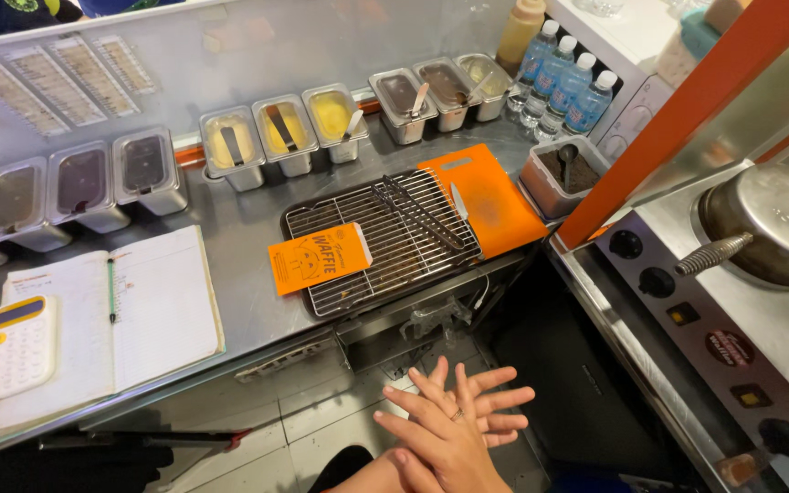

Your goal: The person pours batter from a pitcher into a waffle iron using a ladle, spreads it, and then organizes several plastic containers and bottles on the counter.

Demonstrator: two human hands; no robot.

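Both hands are held together below the tabletop edge, over the tiled floor. The right hand lies flat across the left hand, fingers spread and straight, holding nothing. A ring sits on one finger. Nearest above: wire rack bearing an orange sleeve and tongs.

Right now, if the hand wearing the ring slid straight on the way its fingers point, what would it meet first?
The left hand lies over the right hand, fingers aimed up-left. Probably the steel counter's front edge, below the wire rack; depth is unclear.
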